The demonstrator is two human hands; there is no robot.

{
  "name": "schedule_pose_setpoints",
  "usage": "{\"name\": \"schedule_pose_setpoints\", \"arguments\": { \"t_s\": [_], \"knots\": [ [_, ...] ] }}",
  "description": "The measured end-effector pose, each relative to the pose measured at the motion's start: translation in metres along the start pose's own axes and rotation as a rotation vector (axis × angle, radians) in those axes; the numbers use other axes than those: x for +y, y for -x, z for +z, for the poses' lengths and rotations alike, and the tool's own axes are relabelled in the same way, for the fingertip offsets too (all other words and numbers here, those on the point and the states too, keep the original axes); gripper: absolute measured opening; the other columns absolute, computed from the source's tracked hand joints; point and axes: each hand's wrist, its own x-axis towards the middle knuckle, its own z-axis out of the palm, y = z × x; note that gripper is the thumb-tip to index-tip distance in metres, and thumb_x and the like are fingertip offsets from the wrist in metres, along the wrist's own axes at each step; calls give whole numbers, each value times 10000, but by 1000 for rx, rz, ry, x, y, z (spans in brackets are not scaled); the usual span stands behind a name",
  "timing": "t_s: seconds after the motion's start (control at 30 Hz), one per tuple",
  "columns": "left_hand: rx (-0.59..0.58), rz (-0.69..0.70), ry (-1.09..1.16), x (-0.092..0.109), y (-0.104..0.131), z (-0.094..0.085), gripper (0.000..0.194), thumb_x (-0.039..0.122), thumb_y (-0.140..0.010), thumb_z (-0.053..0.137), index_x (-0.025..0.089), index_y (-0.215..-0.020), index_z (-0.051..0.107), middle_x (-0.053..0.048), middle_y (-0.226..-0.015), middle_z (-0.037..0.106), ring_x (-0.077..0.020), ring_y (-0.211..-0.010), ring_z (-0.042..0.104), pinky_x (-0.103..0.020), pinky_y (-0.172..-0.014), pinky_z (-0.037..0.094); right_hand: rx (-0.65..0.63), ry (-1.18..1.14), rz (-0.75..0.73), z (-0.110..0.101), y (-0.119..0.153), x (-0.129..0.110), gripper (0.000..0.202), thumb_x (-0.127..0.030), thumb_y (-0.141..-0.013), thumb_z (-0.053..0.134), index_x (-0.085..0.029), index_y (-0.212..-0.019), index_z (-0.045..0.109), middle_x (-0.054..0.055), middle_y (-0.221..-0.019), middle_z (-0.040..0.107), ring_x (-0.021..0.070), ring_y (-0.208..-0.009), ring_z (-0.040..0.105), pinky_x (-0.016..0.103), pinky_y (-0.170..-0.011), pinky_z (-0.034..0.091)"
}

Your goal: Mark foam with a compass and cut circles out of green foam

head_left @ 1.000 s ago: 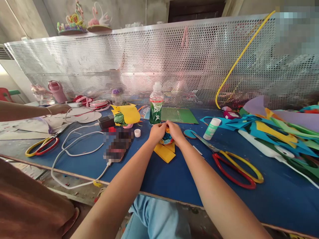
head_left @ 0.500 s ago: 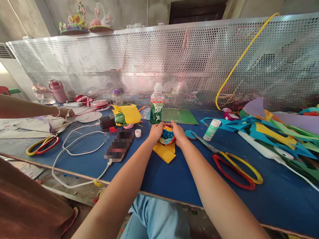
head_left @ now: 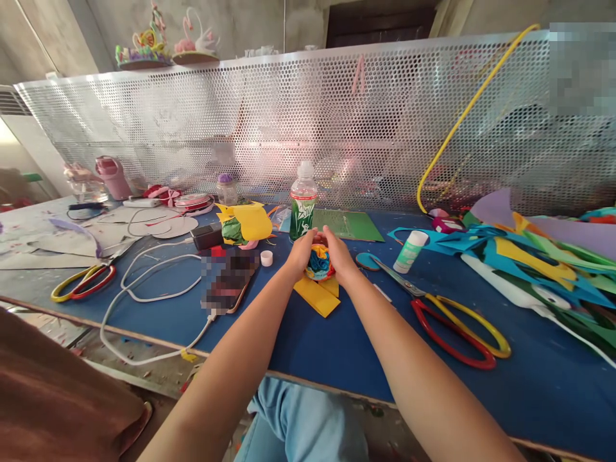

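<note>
grip first: the left hand and right hand are cupped in a narrow ring around a ruffled bundle of blue, yellow and red, one palm to each side, probably so that its folds are gathered and pressed evenly. it sits between the hands, low over the blue worktop; just nearer the body, folded yellow paper juts out, though whether the bundle rests on it i cannot tell.

just beyond the hands a green-labelled bottle stands upright, seemingly set back to leave elbow room; its shoulder is clear, but the label hides whatever is lower down. to the right, a capped glue stick stands tilted-looking, and scissors lie with handles toward the body, likely for easy reach, tips at a blue disc. to the left, a small white cap lies near a phone.

farther back, a purple-lidded jar is see-through, its contents too small to make out.
</note>
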Motion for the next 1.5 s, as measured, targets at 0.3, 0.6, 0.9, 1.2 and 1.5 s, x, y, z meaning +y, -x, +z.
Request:
{"name": "schedule_pose_setpoints", "arguments": {
  "t_s": [0.3,0.6,0.9,1.2,1.5],
  "knots": [
    [-30,0,-4,1,5,2,253,354,-735,564,126,-710,671,-64,-738,692,-200,-741,633,-297,-717,479,77,129,-232,-1,16,-23,437,-554,-806,422,-200,-880,666,61,-1012,668,225,-1001,564,318,-872,383],
    [267,100,50,-4,-9,-2,222,309,-725,534,123,-758,650,-31,-658,639,-160,-657,611,-251,-636,474,115,-39,46,6,4,-13,325,-486,-733,495,-195,-765,637,45,-901,695,224,-915,617,292,-728,473],
    [208,302,-90,2,-2,0,169,259,-737,512,147,-713,636,-3,-717,625,-143,-761,580,-201,-682,428,94,-111,127,10,14,-15,341,-511,-669,561,-196,-786,620,20,-800,689,212,-794,635,259,-576,459],
    [153,269,-185,-2,-4,0,198,324,-772,562,160,-865,623,-45,-903,644,-171,-894,581,-226,-785,424,190,-63,4,-3,-2,3,333,-529,-679,570,-199,-643,592,-9,-624,616,174,-655,579,251,-549,409],
    [20,82,-124,-2,1,4,517,509,-693,653,165,-1071,575,-92,-961,652,-191,-771,620,-262,-595,502,302,-59,-65,-12,-9,0,441,-610,-692,516,-195,-747,655,42,-762,692,218,-793,628,284,-635,462]
  ]
}}
